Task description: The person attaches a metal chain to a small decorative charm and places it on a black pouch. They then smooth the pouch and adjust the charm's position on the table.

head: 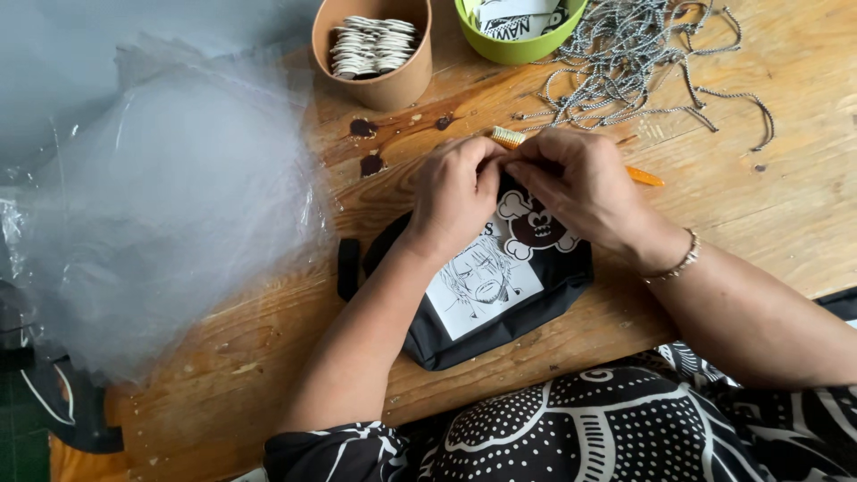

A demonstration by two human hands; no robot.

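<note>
- One black pouch (486, 299) lies flat on my counter (714, 214), nearest me, with a white printed panel on its face.
- My two hands meet at its far edge: left hand (455, 192) and right hand (576, 183), fingers curled tight, pinching the pouch's top.
- One orange tool (643, 176) pokes out behind them.
- One heap of clear bags (170, 205) sits left.
- Farthest: one brown cup (375, 49), one green bowl (518, 31), and a tangle of cords (643, 62).
</note>
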